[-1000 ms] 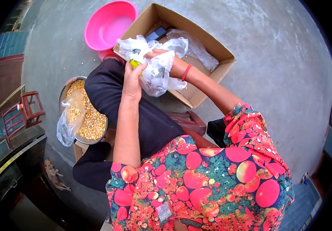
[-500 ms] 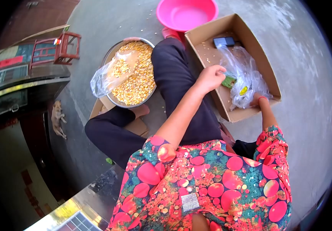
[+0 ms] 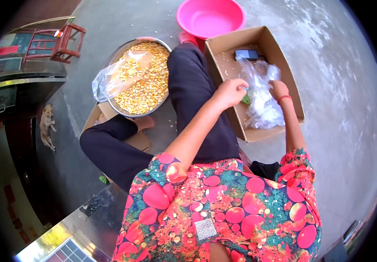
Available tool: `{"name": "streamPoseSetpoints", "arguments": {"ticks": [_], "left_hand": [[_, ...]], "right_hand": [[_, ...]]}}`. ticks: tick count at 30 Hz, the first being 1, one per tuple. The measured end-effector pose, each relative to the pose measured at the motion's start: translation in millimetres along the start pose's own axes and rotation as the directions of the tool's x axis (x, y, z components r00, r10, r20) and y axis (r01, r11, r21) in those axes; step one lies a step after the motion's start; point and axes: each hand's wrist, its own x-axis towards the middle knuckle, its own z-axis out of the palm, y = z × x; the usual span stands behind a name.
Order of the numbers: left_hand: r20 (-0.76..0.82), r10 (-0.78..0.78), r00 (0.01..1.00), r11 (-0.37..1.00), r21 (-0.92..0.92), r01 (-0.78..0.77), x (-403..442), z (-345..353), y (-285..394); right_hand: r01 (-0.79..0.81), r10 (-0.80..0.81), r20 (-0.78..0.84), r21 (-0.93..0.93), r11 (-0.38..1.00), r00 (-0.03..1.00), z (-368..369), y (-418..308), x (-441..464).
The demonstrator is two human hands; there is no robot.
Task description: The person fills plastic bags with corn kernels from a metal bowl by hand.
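My left hand (image 3: 230,93) is closed at the left wall of the cardboard box (image 3: 296,98), pinching something small and pale at its fingertips that I cannot make out. Beside it, inside the box, shows a bit of green (image 3: 246,98). Crumpled clear plastic bags (image 3: 260,105) fill the middle of the box. My right hand (image 3: 278,89), with a red band at the wrist, is closed on the plastic near the box's right side. A dark phone-like device (image 3: 246,54) lies at the far end of the box.
A metal basin (image 3: 169,49) of corn kernels (image 3: 142,94) stands left of my knee, a plastic bag (image 3: 110,81) on it. The pink basin (image 3: 210,18) is beyond the box. A red wooden chair (image 3: 66,43) and a dog (image 3: 47,126) are at the left.
The view has swung left. My hands have separated; the plastic they held together now lies in the box. In the last half second my right hand has moved away from me, up the box's right side.
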Motion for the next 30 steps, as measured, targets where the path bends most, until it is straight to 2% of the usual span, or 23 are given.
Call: {"name": "streamPoseSetpoints", "arguments": {"ticks": [2,4,5,6,7,10,12,15,18,20,22,26,28,29,30], "left_hand": [[0.025,0.006,1.0,1.0,0.026,-0.006,-1.6,-1.8,4.4],[-0.023,0.042,0.999,0.999,0.005,-0.042,-5.8,0.1,10.1],[-0.017,0.039,0.999,0.999,0.017,-0.039,-6.0,-0.7,12.2],[-0.013,0.034,0.999,0.999,0.028,-0.033,-6.7,-2.0,13.8],[-0.004,0.045,0.999,0.999,0.024,-0.045,-8.4,-3.6,16.7],[0.056,0.012,0.998,1.0,0.012,-0.013,-8.0,-3.7,16.9],[0.026,0.048,0.998,0.998,0.037,-0.049,-2.9,3.0,5.0],[0.009,0.124,0.992,0.99,0.073,-0.124,-2.5,7.9,4.0],[0.01,0.16,0.987,0.983,0.087,-0.16,-7.1,7.8,8.6],[0.041,0.153,0.987,0.988,0.001,-0.153,-12.0,9.5,11.3],[0.124,0.219,0.968,0.966,-0.17,-0.197,-24.7,5.5,26.3],[0.295,0.285,0.912,0.921,-0.348,-0.175,-23.2,16.1,32.9],[0.332,0.297,0.895,0.891,-0.434,-0.135,-24.3,18.2,34.3],[0.333,0.317,0.888,0.892,-0.424,-0.159,-27.4,16.9,38.3],[0.334,0.334,0.882,0.893,-0.411,-0.182,-29.9,14.4,41.6]], "right_hand": [[0.165,-0.171,-0.134,-0.054,0.985,0.976,14.4,-13.8,-1.7],[0.183,-0.186,-0.008,-0.15,0.972,0.983,31.8,-22.0,-11.4],[0.132,-0.117,0.084,-0.199,0.971,0.99,61.0,-6.0,-7.3],[0.082,-0.023,0.263,-0.216,0.973,0.964,59.0,-5.5,-18.6],[0.059,0.078,0.421,-0.304,0.951,0.904,68.8,5.4,-24.1],[0.028,0.131,0.657,-0.226,0.974,0.742,95.5,49.0,-41.1],[0.006,0.07,0.67,-0.11,0.994,0.739,93.6,64.2,-45.9],[-0.008,-0.007,0.605,0.022,1.0,0.796,72.2,73.1,-35.9],[0.032,-0.041,0.513,0.026,0.999,0.857,37.0,64.8,-9.6],[0.041,-0.011,0.387,-0.07,0.997,0.922,8.3,56.7,10.6],[0.11,-0.101,0.111,-0.075,0.991,0.989,-31.2,24.5,21.1],[0.299,-0.297,-0.111,0.0,0.954,0.948,-90.8,-48.1,51.2],[0.45,-0.398,-0.248,0.209,0.868,0.883,-131.7,-112.3,29.7],[0.449,-0.372,-0.279,0.306,0.84,0.886,-135.1,-134.0,35.0],[0.568,-0.46,-0.378,0.259,0.781,0.804,-141.2,-155.7,34.7]]}}
